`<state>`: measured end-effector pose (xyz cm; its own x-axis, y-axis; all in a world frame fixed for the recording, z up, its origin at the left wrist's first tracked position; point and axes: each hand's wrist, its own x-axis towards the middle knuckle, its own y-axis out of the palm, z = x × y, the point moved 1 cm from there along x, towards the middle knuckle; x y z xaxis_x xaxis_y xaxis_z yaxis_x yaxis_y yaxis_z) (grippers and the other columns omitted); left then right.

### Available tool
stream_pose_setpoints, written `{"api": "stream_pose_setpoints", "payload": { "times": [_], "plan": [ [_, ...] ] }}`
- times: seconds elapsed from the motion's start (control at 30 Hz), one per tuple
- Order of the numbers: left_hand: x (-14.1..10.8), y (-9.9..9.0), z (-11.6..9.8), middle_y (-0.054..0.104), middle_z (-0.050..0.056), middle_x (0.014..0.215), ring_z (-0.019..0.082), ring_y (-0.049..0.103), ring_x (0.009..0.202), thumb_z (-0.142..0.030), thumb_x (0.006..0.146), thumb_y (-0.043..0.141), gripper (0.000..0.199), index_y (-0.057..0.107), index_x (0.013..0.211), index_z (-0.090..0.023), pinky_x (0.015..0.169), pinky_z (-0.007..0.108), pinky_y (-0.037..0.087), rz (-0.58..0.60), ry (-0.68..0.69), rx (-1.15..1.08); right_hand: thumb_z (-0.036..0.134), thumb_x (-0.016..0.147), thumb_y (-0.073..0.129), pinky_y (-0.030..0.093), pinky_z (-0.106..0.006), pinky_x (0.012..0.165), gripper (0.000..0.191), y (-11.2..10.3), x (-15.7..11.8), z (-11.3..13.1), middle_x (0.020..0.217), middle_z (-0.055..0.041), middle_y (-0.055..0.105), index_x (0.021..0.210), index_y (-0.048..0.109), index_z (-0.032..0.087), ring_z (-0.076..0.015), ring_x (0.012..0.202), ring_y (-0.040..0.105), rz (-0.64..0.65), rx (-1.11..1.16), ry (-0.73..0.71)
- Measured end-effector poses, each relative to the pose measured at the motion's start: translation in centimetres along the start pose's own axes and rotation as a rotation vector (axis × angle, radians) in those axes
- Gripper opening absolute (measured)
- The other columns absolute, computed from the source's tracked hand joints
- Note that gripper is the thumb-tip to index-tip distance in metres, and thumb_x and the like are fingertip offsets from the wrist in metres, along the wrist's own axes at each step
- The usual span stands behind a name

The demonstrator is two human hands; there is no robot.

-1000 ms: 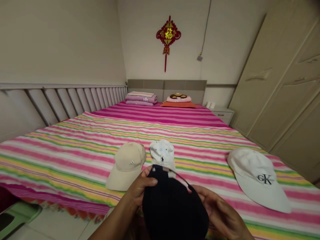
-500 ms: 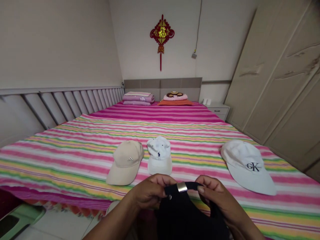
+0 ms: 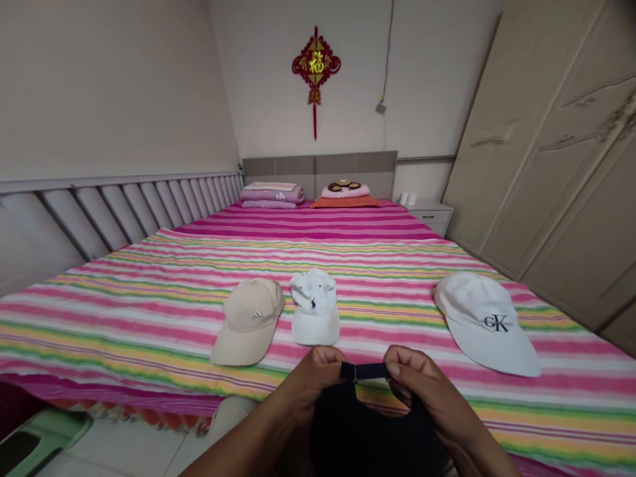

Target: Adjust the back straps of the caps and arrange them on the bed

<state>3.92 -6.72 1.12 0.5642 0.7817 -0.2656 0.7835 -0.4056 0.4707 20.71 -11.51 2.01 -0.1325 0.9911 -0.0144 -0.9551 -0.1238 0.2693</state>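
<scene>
A black baseball cap (image 3: 372, 430) is held at the near edge of the bed, its back strap and opening facing up and away from me. My left hand (image 3: 318, 377) pinches the strap's buckle end. On the other side, my right hand (image 3: 415, 377) grips the strap where it joins the cap. The dark strap (image 3: 371, 371) stretches between both hands. Beyond them lie a beige cap (image 3: 251, 318) and a small white cap (image 3: 314, 308) with a dark rider logo. Farther right rests a larger white cap (image 3: 484, 321) with dark letters.
A striped sheet (image 3: 377, 291) covers the bed. Folded bedding (image 3: 272, 196) and a pink pillow (image 3: 345, 191) lie by the headboard (image 3: 288, 167). A wardrobe (image 3: 546, 152) stands at right, a nightstand (image 3: 430, 215) beside the bed, a green stool (image 3: 54, 430) at lower left.
The black cap has turned slightly in my hands, so the buckle's shiny face no longer shows. My left hand has shifted a little right along the strap. The other caps lie still.
</scene>
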Motion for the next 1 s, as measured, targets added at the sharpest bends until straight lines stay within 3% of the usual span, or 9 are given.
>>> {"api": "stream_pose_setpoints", "payload": {
  "times": [0.23, 0.33, 0.43, 0.57, 0.73, 0.87, 1.0],
  "plan": [
    [-0.3, -1.1, -0.6, 0.056, 0.000, 0.049, 0.006, 0.046, 0.041, -0.026, 0.049, 0.076, 0.025, 0.058, 0.054, -0.011, 0.043, 0.017, 0.033, 0.024, 0.111, -0.140, 0.032, 0.070, 0.062, 0.027, -0.021, 0.044, 0.024, -1.3, 0.8, -0.8, 0.046, 0.0065, 0.036, 0.059, 0.045, 0.019, -0.0080, 0.044, 0.030, -0.240, 0.291, -0.090],
    [-0.7, -1.8, -1.2, 0.053, -0.001, 0.048, 0.005, 0.044, 0.041, -0.025, 0.053, 0.074, 0.023, 0.057, 0.055, -0.011, 0.042, 0.016, 0.032, 0.042, 0.116, -0.156, 0.035, 0.070, 0.063, 0.030, -0.021, 0.045, 0.026, -1.0, 1.2, -0.8, 0.050, 0.0051, 0.041, 0.059, 0.046, 0.020, -0.0088, 0.046, 0.034, -0.318, 0.308, -0.062],
    [-1.5, -2.8, -2.1, 0.049, -0.003, 0.045, 0.003, 0.041, 0.039, -0.023, 0.057, 0.072, 0.020, 0.057, 0.055, -0.011, 0.040, 0.015, 0.029, 0.000, 0.141, -0.189, 0.040, 0.070, 0.062, 0.029, -0.021, 0.044, 0.028, 0.0, 1.7, -1.1, 0.052, 0.0034, 0.045, 0.059, 0.048, 0.019, -0.0092, 0.046, 0.037, -0.251, 0.232, 0.013],
    [-3.1, -4.5, -4.5, 0.056, -0.002, 0.049, 0.006, 0.050, 0.043, -0.019, 0.063, 0.069, 0.012, 0.059, 0.059, -0.012, 0.046, 0.017, 0.039, -0.134, 0.164, -0.249, 0.042, 0.074, 0.058, 0.030, -0.020, 0.047, 0.029, 1.9, 3.3, -1.5, 0.058, 0.0006, 0.053, 0.063, 0.053, 0.016, -0.0085, 0.050, 0.041, -0.093, 0.104, 0.026],
    [-5.1, -8.3, -9.2, 0.065, 0.003, 0.059, 0.015, 0.060, 0.052, -0.016, 0.068, 0.061, 0.006, 0.064, 0.071, -0.012, 0.055, 0.026, 0.049, -0.334, 0.053, -0.304, 0.045, 0.071, 0.059, 0.022, -0.019, 0.040, 0.033, 4.9, 8.0, -0.4, 0.054, 0.0026, 0.051, 0.061, 0.053, 0.015, -0.0056, 0.042, 0.033, 0.015, 0.057, -0.013],
    [-5.6, -11.9, -13.2, 0.068, 0.007, 0.070, 0.018, 0.064, 0.063, -0.010, 0.070, 0.051, 0.019, 0.064, 0.084, -0.009, 0.062, 0.027, 0.051, -0.290, 0.201, -0.290, 0.040, 0.072, 0.060, 0.022, -0.020, 0.037, 0.029, 7.5, 13.4, 0.7, 0.054, 0.0028, 0.052, 0.060, 0.052, 0.015, -0.0045, 0.038, 0.032, 0.037, 0.118, 0.029],
    [-4.2, -15.7, -16.4, 0.068, 0.009, 0.077, 0.018, 0.064, 0.065, -0.002, 0.069, 0.048, 0.028, 0.061, 0.092, -0.008, 0.060, 0.026, 0.052, -0.337, 0.283, -0.203, 0.030, 0.083, 0.048, 0.034, -0.019, 0.041, 0.025, 9.6, 19.6, 0.4, 0.057, 0.0025, 0.051, 0.065, 0.052, 0.014, -0.0066, 0.044, 0.044, 0.008, 0.120, 0.099]
  ]
}}
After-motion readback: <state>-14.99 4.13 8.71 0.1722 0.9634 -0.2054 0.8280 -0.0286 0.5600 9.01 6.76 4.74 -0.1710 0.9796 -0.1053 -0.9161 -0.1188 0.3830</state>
